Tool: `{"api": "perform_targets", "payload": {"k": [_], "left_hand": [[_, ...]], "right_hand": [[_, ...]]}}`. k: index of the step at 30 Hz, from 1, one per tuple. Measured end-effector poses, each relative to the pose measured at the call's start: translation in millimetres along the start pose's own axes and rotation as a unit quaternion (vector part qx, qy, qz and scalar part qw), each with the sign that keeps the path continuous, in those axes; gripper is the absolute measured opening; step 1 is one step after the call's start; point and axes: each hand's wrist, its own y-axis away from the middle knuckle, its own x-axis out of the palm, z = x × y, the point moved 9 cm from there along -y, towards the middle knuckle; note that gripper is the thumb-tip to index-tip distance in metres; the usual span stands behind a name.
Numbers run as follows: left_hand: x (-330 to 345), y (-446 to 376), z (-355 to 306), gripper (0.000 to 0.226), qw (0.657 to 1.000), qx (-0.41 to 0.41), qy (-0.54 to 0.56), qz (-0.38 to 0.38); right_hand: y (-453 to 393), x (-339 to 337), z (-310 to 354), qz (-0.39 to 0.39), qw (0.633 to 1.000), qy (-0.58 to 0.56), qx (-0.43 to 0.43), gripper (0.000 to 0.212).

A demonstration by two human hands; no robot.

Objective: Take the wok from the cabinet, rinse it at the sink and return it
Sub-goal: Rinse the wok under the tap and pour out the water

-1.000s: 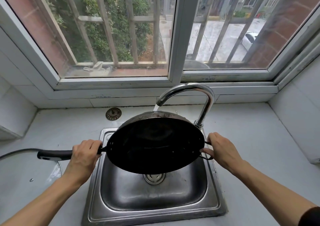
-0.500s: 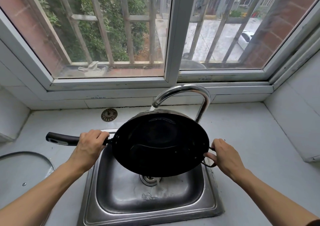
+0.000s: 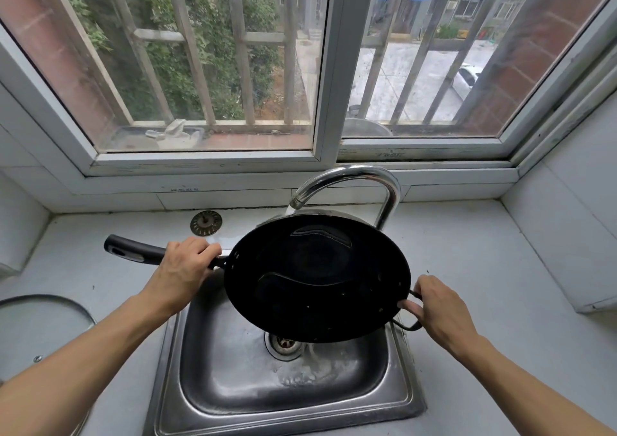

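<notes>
Tilting further toward us now, the wok (image 3: 317,278) shows more of its dark inside than it did a second ago, and its long handle (image 3: 137,250) has swung up and away, so that the end sits higher over the worktop (image 3: 484,268) than before. Water that was not in the basin earlier now pours off the lower rim and splashes beside the drain (image 3: 285,344) of the sink (image 3: 233,402).

We have the left hand (image 3: 185,270) wrapped around the handle close to the bowl, knuckles up, forearm reaching in from the lower left; that grip is closed tight on the handle. Our right hand (image 3: 440,305) curls its fingers through the small loop handle (image 3: 409,325) on the opposite side, closed on it, forearm coming in from the lower right.

We hold the wok in the air above the sink, under the spout of the faucet (image 3: 354,177), from which water runs onto its far rim. Its long axis runs from the handle end at upper left down to the loop handle at lower right, and the open face points toward us, with the near rim lowest. A pool of water lies inside.

On the worktop, a round strainer (image 3: 206,223) lies behind the sink, and a glass lid (image 3: 43,332) rests at far left.
</notes>
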Motion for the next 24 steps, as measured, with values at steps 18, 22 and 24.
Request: {"api": "perform_targets", "payload": {"k": [18,22,24], "left_hand": [[-5.6,85.0,74.9,0.046,0.993,-0.114,0.012,-0.01],[-11.3,105.9,91.8,0.047,0.99,-0.14,0.013,-0.021],[-15.6,114.3,97.5,0.047,0.988,-0.148,0.013,-0.027]], "right_hand": [[-39.5,1.5,102.4,0.013,0.995,0.008,-0.101,0.04],[-46.2,4.1,129.3,0.011,0.993,0.004,-0.121,0.041],[-49.7,4.1,141.5,0.006,0.991,-0.005,-0.135,0.041]]}}
